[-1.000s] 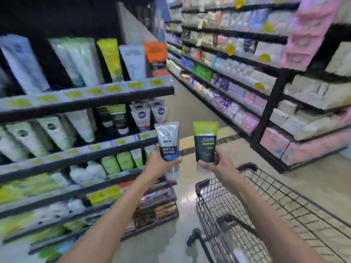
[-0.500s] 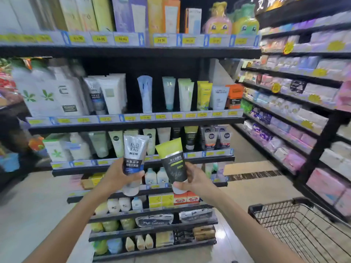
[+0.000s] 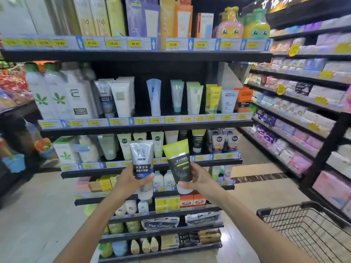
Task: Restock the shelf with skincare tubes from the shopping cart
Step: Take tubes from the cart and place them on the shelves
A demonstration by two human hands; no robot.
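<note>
- Tubes sit one in each of the hands: the left hand [image 3: 131,182] grips a grey plastic tube marked MEN [image 3: 141,164] round its lower half, and the right hand [image 3: 197,179] grips a lime-green and black plastic tube [image 3: 178,164] the same way, fingers curled round each.
- Both tubes stand cap down with the crimped end up; the grey one is close to upright, the green one leans its top toward the left.
- The black multi-tier shelf unit [image 3: 148,128] lies straight ahead of the hands, and the tubes are raised in front of the edge of its third tier down.
- A matching lime-green and black tube [image 3: 198,140] stands on that tier just right of the held green one, so the right hand looks nearer its slot. A similar grey tube [image 3: 104,97] stands one tier higher, toward the left end, so I judge the left hand has an up-and-left reach.
- The black wire shopping cart [image 3: 307,230] is cut off at the lower right corner, so what it holds cannot be seen.
- Both caps are partly hidden by the palms, small print on the labels is unreadable, and free depth behind the front row cannot be judged.
</note>
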